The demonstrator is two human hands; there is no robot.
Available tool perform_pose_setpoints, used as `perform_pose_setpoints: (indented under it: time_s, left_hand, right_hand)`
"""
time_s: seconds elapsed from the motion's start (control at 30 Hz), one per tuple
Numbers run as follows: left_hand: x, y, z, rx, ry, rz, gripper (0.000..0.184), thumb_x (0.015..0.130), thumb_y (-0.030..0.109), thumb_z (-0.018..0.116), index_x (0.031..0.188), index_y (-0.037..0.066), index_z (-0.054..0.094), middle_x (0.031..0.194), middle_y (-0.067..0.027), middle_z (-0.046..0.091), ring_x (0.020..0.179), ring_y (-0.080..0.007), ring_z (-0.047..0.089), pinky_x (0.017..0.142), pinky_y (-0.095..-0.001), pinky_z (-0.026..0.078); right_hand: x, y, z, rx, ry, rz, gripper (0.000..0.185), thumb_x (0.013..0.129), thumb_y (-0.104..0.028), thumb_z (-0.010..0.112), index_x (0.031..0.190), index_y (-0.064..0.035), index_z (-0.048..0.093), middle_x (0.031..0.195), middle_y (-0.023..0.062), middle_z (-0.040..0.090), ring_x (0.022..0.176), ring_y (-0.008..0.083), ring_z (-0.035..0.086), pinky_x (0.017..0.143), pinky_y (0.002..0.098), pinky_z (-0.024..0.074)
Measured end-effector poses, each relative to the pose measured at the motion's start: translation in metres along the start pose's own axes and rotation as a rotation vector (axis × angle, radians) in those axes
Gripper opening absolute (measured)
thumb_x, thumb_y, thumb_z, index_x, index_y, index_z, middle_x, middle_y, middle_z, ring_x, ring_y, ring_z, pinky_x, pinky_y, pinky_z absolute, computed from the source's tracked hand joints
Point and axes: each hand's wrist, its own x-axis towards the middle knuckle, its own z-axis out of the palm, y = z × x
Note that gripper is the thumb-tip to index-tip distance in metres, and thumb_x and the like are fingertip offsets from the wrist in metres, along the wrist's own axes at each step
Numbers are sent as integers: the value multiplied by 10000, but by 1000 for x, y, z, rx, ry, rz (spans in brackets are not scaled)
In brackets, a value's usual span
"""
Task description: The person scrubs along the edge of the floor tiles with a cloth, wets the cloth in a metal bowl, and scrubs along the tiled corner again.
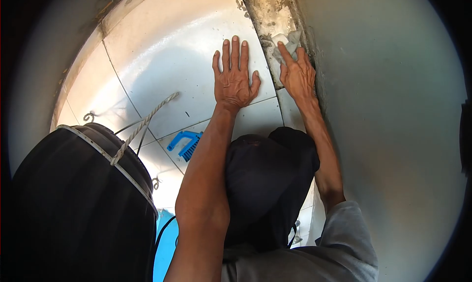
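My left hand (233, 80) lies flat on a large white floor tile (187, 51), its fingers spread and nothing in it. To its right, my right hand (299, 78) presses a crumpled grey rag (294, 37) onto a stained, worn strip (269, 11) along the foot of the wall. The index finger reaches forward over a whitish part at the rag's edge; I cannot tell if that part is cloth or something else. The thumb and the other fingers bend around the rag, partly hiding it.
A blue-handled brush (186, 143) lies on the tiles left of my left forearm. A dark rounded container (78, 198) with a pale rim and a twisted rope (147, 119) stands at the left. The grey wall (388, 110) rises close on the right. My bent knee (270, 169) is between my arms.
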Motion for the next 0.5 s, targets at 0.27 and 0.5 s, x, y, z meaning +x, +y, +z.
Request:
perform_pose_setpoints:
  time_s: [0.27, 0.5]
  left_hand:
    - [-3, 1, -3, 2, -29, 2, 812, 892, 347, 551, 1584, 2, 303, 1662, -220, 237, 1547, -393, 184, 1235, -556, 125]
    - [-5, 1, -3, -14, -35, -11, 816, 893, 348, 549, 1587, 1, 295, 1667, -216, 225, 1551, -388, 174, 1237, -558, 120]
  right_hand:
    - [99, -13, 6, -38, 40, -78, 452, 872, -117, 696, 1322, -151, 673, 1053, 215, 573, 974, 408, 636, 763, 502, 561]
    - [13, -9, 7, 42, -91, -37, 526, 837, -84, 738, 1346, -202, 676, 1070, 200, 571, 981, 379, 635, 761, 480, 579]
